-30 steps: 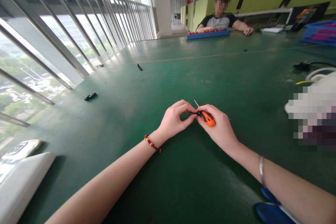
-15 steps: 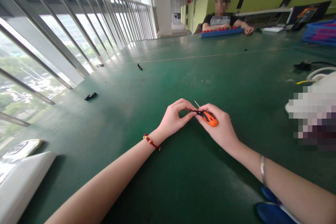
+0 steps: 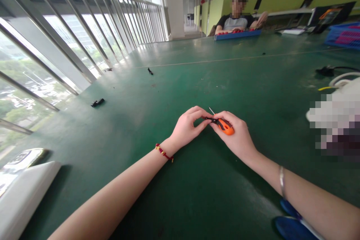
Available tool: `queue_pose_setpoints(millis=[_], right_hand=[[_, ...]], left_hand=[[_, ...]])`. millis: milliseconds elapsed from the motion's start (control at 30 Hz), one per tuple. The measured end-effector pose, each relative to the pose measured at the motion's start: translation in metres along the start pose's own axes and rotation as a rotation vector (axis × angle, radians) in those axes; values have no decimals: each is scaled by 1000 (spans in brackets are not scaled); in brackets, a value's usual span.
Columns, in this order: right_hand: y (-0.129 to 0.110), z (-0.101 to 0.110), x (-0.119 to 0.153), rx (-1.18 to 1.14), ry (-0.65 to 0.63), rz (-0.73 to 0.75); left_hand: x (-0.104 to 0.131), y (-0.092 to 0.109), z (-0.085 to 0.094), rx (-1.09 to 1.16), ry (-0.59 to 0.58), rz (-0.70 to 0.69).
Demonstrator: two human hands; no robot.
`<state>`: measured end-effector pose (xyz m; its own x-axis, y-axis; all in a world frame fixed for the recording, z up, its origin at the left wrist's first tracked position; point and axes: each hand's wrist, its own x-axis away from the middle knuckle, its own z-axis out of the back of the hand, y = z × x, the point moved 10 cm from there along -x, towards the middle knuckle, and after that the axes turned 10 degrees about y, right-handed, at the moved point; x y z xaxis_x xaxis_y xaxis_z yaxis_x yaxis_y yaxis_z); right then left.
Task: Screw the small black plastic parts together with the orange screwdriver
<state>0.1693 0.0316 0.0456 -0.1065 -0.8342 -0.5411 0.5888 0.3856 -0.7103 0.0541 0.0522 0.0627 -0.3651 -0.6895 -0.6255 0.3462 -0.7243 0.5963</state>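
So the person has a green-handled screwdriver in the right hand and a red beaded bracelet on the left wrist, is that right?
Not quite: the head view shows that the handle is orange and black, not green. The screwdriver is indeed in the right hand, and the red beaded bracelet is on the left wrist.

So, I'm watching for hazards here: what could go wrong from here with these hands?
The small black part is pinched in fingertips, so it could slip and drop onto the green table. The metal shaft of the orange-handled screwdriver pokes out near the left hand; a slip might jab its fingers.
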Motion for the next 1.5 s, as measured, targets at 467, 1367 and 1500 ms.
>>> queue_pose_setpoints(millis=[467, 1367, 1500], right_hand=[[-1, 1, 1, -8, 9, -19], [-1, -1, 1, -67, -2, -48], [0, -1, 1, -73, 1, -59]], left_hand=[[2, 6, 2, -103, 26, -80], [2, 6, 3, -82, 56, -92], [2, 9, 5, -105, 83, -135]])
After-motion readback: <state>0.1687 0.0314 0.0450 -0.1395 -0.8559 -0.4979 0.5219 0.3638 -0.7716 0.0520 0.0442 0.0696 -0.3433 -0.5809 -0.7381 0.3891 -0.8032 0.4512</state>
